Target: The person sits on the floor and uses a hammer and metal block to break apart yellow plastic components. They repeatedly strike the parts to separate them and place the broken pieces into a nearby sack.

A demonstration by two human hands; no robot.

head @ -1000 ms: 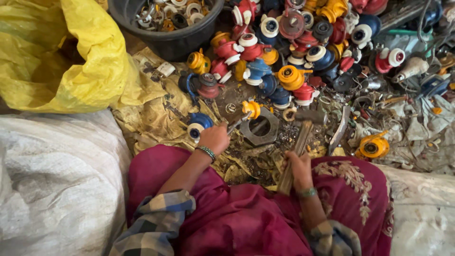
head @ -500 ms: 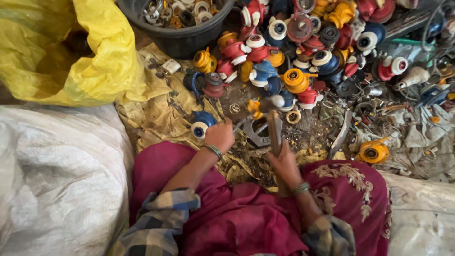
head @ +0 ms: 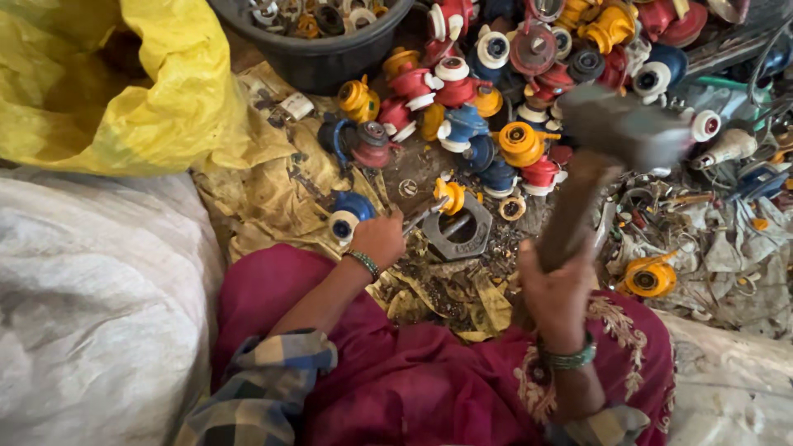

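Hammer (head: 615,132), blurred, stands raised at two o'clock from our right hand (head: 555,293), whose fingers wrap tight around its wooden handle. Our left hand (head: 378,239) pinches a thin metal rod (head: 425,216) closed-fingered, its tip by the yellow part (head: 450,196) on the hexagonal metal block (head: 458,231), at twelve o'clock from our lap.

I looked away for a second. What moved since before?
The right hand swung the hammer up from lying low by the lap to raised high, its head blurred. The left hand stayed put, holding a rod to the yellow part on the metal block.
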